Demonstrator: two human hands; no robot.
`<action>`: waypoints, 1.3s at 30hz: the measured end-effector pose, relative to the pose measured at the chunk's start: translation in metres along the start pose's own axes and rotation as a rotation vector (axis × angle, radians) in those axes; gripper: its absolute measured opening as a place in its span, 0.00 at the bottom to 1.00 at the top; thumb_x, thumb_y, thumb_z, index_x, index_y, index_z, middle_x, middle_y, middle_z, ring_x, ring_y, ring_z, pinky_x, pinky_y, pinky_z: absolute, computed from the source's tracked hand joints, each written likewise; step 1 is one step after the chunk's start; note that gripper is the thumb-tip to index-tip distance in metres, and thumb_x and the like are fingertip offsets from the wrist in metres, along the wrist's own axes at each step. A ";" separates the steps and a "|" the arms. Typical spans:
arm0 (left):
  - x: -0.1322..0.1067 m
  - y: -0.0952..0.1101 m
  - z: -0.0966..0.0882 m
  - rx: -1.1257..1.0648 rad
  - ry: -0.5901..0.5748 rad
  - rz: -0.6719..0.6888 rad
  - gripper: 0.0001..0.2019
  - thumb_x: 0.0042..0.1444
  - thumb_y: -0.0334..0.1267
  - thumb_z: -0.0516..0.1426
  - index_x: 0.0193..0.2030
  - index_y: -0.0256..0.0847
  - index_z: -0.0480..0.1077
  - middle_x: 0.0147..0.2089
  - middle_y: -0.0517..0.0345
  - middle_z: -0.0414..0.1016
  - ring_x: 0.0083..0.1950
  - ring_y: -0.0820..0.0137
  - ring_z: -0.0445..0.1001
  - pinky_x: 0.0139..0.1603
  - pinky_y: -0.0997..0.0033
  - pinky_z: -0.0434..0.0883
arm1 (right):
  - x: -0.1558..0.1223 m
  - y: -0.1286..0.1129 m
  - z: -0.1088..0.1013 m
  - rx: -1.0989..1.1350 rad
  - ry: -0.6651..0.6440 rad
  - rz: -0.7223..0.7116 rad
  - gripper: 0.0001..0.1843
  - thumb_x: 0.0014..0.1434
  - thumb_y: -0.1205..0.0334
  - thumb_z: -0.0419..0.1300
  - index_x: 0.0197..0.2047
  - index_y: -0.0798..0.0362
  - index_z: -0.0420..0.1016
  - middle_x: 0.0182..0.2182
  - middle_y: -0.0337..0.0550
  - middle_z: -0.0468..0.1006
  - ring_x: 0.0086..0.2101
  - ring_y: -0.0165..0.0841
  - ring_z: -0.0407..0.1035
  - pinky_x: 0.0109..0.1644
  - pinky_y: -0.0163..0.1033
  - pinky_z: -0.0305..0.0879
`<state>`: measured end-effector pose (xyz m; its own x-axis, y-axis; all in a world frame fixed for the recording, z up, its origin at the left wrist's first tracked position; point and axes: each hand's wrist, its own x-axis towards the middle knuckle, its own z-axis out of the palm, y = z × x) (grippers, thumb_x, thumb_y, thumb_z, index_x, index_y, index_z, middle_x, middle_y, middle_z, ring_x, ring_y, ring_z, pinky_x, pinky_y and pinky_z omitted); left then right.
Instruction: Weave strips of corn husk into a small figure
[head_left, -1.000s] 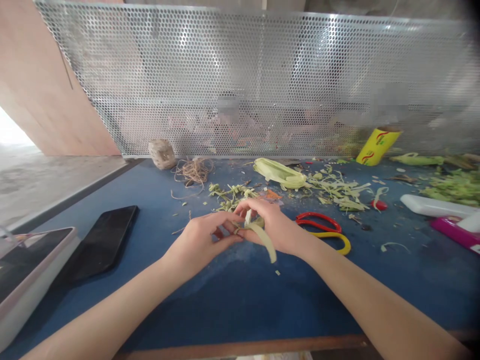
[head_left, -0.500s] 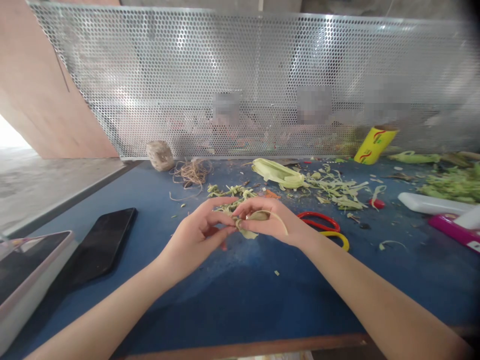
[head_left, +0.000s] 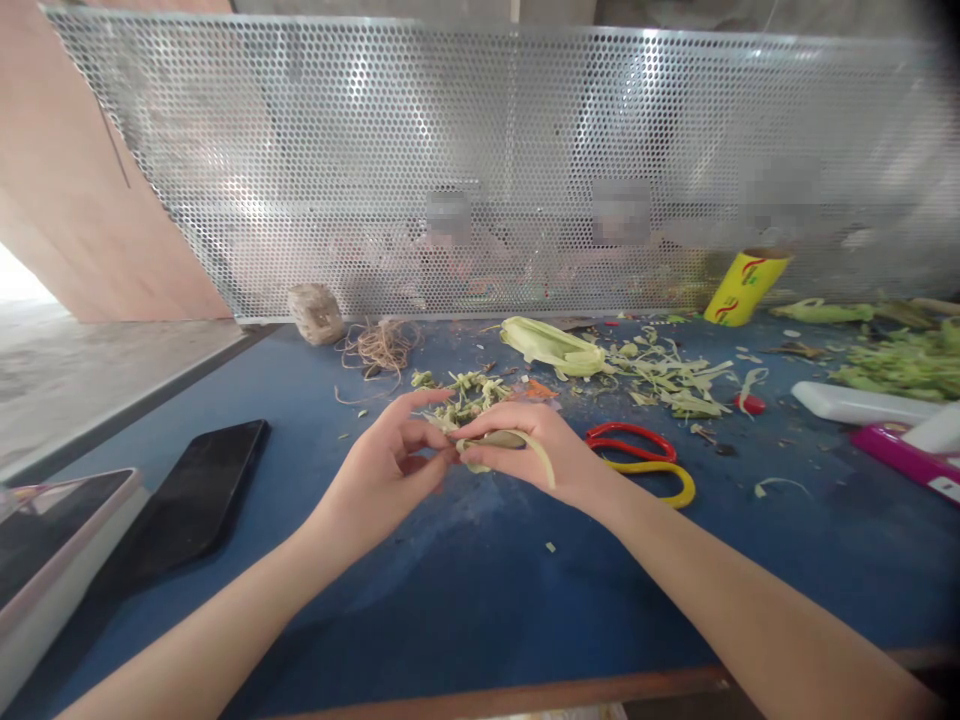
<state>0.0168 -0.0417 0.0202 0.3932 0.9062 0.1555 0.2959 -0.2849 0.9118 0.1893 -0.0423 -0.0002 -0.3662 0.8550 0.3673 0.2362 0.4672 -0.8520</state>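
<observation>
**Both hands pinched shut on a husk strip above the blue table**

We find the left hand [head_left: 379,475] and the right hand [head_left: 551,435] meeting just above the middle of the blue table [head_left: 480,600]. Between them is a pale green husk strip [head_left: 544,462]. The right thumb and fingers are closed around its bundled part, and the loose end curls over the back of that hand. The left thumb and forefinger are pinched together on the near end of the strip, with the other fingers bent. The fingertips of the two hands touch.

Just behind the hands lies a small heap of green knotted pieces [head_left: 466,392]. Red and yellow scissors [head_left: 645,455] lie just beside the right wrist. A black phone [head_left: 191,500] lies well to the left. A tangle of twine [head_left: 379,347] and a corn husk [head_left: 551,347] lie near the perforated metal screen [head_left: 480,150].
</observation>
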 end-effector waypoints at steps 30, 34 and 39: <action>0.000 0.001 0.000 -0.003 0.156 -0.027 0.25 0.44 0.35 0.60 0.51 0.40 0.62 0.28 0.61 0.76 0.28 0.71 0.73 0.27 0.74 0.71 | 0.002 -0.003 0.002 0.067 0.089 0.104 0.09 0.49 0.63 0.61 0.35 0.50 0.77 0.34 0.40 0.79 0.36 0.33 0.72 0.42 0.39 0.66; 0.001 0.001 -0.001 -0.100 0.115 -0.056 0.27 0.43 0.34 0.61 0.52 0.39 0.61 0.28 0.62 0.75 0.23 0.74 0.70 0.25 0.75 0.71 | 0.002 -0.005 0.003 0.085 0.101 0.146 0.09 0.48 0.63 0.61 0.35 0.52 0.77 0.33 0.40 0.79 0.36 0.33 0.72 0.42 0.38 0.66; 0.001 0.001 -0.001 -0.132 0.126 -0.043 0.24 0.43 0.34 0.60 0.50 0.37 0.62 0.29 0.60 0.75 0.25 0.73 0.71 0.24 0.76 0.70 | 0.003 -0.003 0.003 0.105 0.047 0.104 0.11 0.52 0.63 0.57 0.39 0.53 0.76 0.36 0.41 0.78 0.38 0.31 0.71 0.43 0.37 0.66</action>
<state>0.0170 -0.0408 0.0219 0.2679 0.9510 0.1543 0.1897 -0.2091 0.9593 0.1854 -0.0420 0.0020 -0.3020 0.9081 0.2900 0.1740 0.3515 -0.9199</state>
